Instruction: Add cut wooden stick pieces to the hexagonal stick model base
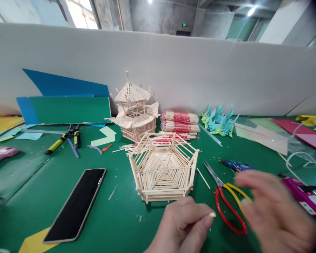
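Note:
Near the bottom middle, my left hand [185,225] is closed in a pinch. A small pale piece of wooden stick [212,214] pokes out between its thumb and forefinger; the rest is hidden. My right hand [276,211] is blurred by motion, with thumb and forefinger apart and nothing visible between them. It hovers over the handles of red-and-yellow scissors [221,184], which lie on the green table. Just beyond my left hand stands a many-sided stick frame [164,172] with a floor of wedge-shaped stick panels. A loose stick [203,178] lies to its right.
A stick pagoda [133,112] stands behind, beside packs of sticks [180,121] and a blue paper flower [218,119]. On the left are a phone [76,205] and yellow-handled pliers [59,142]. A blue pen-like tool [235,165] and purple power strip [302,195] lie right.

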`<action>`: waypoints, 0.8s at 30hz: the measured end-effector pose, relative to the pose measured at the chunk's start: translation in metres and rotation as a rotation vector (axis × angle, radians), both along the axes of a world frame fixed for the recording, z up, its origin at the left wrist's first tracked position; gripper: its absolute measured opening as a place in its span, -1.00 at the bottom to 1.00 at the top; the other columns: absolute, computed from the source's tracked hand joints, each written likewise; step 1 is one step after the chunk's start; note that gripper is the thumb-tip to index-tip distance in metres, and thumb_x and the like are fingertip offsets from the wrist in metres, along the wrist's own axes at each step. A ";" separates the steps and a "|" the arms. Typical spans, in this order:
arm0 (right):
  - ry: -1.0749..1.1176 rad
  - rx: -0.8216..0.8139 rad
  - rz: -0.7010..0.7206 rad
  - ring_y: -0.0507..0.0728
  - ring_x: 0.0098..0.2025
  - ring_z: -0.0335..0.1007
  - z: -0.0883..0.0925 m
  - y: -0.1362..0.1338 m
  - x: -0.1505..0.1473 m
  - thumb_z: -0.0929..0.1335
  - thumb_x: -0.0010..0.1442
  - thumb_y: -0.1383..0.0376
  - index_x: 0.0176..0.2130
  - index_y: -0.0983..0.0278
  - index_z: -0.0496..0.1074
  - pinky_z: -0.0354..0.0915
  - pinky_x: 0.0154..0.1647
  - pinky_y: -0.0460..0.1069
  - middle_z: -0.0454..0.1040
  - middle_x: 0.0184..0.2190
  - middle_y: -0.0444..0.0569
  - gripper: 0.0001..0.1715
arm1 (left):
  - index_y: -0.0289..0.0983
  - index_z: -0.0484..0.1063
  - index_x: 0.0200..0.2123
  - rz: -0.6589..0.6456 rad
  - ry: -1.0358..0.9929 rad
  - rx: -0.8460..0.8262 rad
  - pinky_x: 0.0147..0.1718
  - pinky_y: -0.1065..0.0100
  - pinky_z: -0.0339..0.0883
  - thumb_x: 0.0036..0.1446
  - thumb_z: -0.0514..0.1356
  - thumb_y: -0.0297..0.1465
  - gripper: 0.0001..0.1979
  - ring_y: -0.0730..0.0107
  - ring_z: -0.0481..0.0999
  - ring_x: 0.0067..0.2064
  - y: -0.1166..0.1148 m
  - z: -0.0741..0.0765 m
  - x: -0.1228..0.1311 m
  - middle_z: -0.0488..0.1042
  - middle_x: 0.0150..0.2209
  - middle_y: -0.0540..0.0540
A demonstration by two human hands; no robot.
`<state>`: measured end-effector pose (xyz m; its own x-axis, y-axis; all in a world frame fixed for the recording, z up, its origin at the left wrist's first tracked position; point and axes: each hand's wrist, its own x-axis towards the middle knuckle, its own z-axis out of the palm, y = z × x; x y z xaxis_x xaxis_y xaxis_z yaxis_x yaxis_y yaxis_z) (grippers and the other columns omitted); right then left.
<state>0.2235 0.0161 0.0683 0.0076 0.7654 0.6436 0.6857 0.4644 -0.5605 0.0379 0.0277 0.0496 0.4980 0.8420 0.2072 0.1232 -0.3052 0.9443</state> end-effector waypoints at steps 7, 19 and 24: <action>0.008 -0.177 0.346 0.00 -0.43 0.43 -0.017 -0.007 -0.031 0.34 0.07 0.44 -0.24 0.20 0.43 0.36 -0.41 -0.20 0.43 -0.44 -0.11 -0.78 | -0.32 0.47 -0.40 0.066 0.275 0.287 -0.52 0.42 0.24 0.13 0.03 -0.46 -0.78 0.39 0.37 -0.48 -0.001 -0.001 -0.007 0.37 -0.54 -0.11; 0.968 -0.284 -0.375 0.01 -0.57 0.38 -0.047 0.001 -0.033 0.43 -0.06 0.13 -0.38 0.30 0.50 0.37 -0.56 -0.12 0.52 -0.49 -0.03 -0.71 | -0.25 0.46 -0.44 0.182 -0.038 0.280 -0.46 0.40 0.30 0.03 0.18 -0.47 -0.94 0.43 0.40 -0.47 -0.015 -0.011 -0.020 0.44 -0.51 -0.06; 0.915 -0.465 -0.173 0.01 -0.60 0.33 -0.057 -0.003 -0.049 0.42 -0.04 0.15 -0.42 0.31 0.51 0.33 -0.61 -0.14 0.47 -0.59 -0.06 -0.74 | -0.27 0.53 -0.31 0.418 -0.526 -0.528 -0.61 0.48 0.23 0.06 0.17 -0.27 -0.77 0.57 0.31 -0.62 -0.014 -0.021 -0.002 0.48 -0.48 -0.08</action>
